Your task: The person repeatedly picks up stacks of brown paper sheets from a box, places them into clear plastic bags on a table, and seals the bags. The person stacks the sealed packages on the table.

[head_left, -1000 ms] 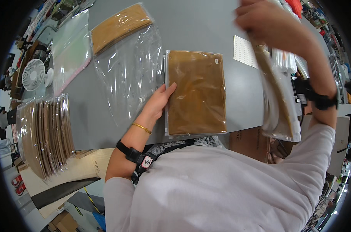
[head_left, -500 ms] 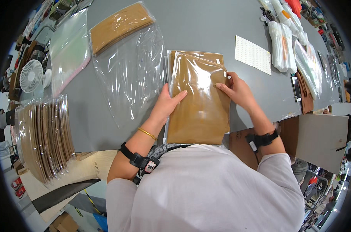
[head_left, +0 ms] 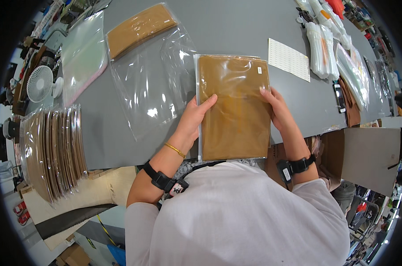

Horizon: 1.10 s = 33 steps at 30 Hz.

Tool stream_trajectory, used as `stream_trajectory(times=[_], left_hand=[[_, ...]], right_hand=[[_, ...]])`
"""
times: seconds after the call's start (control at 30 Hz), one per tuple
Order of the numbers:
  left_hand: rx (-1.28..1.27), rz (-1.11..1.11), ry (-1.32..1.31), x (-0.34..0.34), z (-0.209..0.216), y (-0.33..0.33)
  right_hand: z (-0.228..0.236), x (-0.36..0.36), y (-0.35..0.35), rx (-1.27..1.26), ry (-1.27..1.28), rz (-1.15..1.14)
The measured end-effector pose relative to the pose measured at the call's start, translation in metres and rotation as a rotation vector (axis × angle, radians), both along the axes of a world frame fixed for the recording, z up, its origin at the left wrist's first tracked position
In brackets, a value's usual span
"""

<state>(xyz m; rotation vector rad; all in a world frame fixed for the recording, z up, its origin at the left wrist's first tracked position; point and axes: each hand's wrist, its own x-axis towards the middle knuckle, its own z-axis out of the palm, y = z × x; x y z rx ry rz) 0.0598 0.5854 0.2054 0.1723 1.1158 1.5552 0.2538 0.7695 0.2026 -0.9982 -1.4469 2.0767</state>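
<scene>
A stack of flat brown packages in clear plastic bags (head_left: 235, 119) lies in front of me, reaching over the table's near edge. Its top bag carries a small white label near the upper right corner. My left hand (head_left: 195, 116) grips the stack's left side, thumb on top and fingers underneath. On the opposite side, my right hand (head_left: 278, 108) holds the edge with its thumb on top; its other fingers are mostly hidden. To the left lies a large clear plastic bag (head_left: 147, 88), and brown folded material (head_left: 141, 32) is at its far end.
Several bagged brown packages (head_left: 54, 153) stand in a row at the left edge, below a small white fan (head_left: 40, 84). Clear bags (head_left: 83, 57) lie farther back. On the right are a label sheet (head_left: 288, 60), a phone (head_left: 339, 97), rolled bags (head_left: 320, 51) and a cardboard box (head_left: 369, 155).
The bagged packages, askew before, now lie nearly lined up with each other. My right hand has moved down along the right edge.
</scene>
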Motion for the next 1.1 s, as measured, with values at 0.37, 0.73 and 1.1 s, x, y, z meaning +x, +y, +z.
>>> stream_trajectory(times=[0.37, 0.73, 1.1], left_hand=[[-0.59, -0.301, 1.57, -0.062, 0.046, -0.098], [-0.379, 0.002, 2.187, -0.14, 0.0, -0.121], [-0.227, 0.325, 2.189, -0.123, -0.004, -0.119]], right_hand=[[0.005, 0.036, -0.036, -0.221, -0.033, -0.011], [0.062, -0.013, -0.104, -0.332, 0.233, 0.205], [-0.002, -0.048, -0.093, -0.597, 0.049, 0.288]])
